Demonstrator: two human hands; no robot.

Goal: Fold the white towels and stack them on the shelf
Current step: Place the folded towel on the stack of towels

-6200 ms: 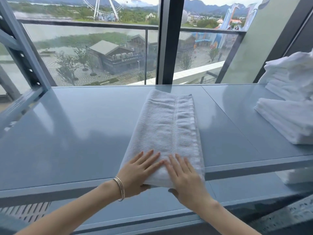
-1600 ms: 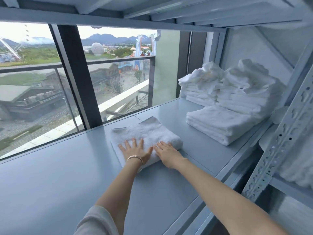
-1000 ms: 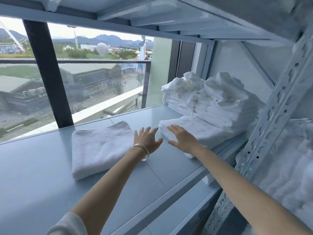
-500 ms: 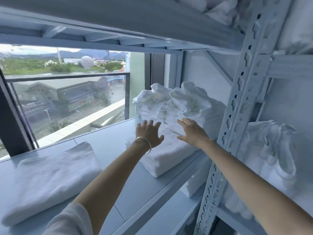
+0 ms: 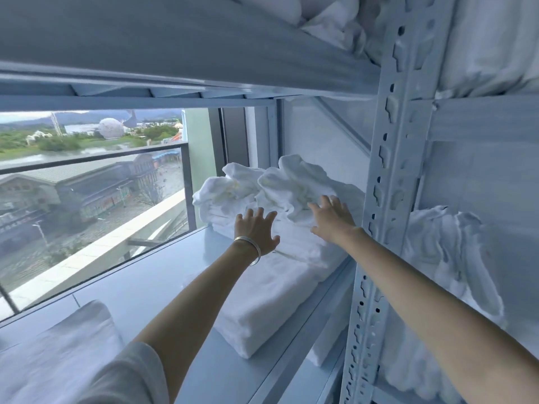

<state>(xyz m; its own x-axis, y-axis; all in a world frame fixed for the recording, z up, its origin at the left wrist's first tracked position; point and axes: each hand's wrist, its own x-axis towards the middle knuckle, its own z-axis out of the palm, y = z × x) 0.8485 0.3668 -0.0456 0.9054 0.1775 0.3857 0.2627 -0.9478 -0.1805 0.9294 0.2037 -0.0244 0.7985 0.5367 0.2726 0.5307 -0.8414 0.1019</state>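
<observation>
Evidently the step in hand is judged to be the fetching of the next towel from the crumpled heap (image 5: 280,185) at the far right end of the shelf (image 5: 163,275), since both arms are stretched toward it. For this to be done well, only the topmost loose towel should be taken, gathered from both sides and lifted clear before it is drawn back, so that the flat folded stack (image 5: 271,298) lying in front of the heap is not dragged or knocked askew. The upright post (image 5: 388,176) stands close beside the right arm and should be kept clear of as the cloth is withdrawn. The left hand (image 5: 256,230), with a bangle (image 5: 248,249) at its wrist, is held with fingers spread and straight, nothing being gripped; it is placed just before the lower layers of the heap, and whether the fingertips are touching the cloth cannot be told. The right hand (image 5: 331,218) is likewise spread wide, its fingertips laid against or just at the rumpled folds on the right side of the heap, with nothing yet pinched. One towel already folded (image 5: 58,354) is seen lying at the near left of the same shelf, well apart from the heap, not yet stacked.
</observation>
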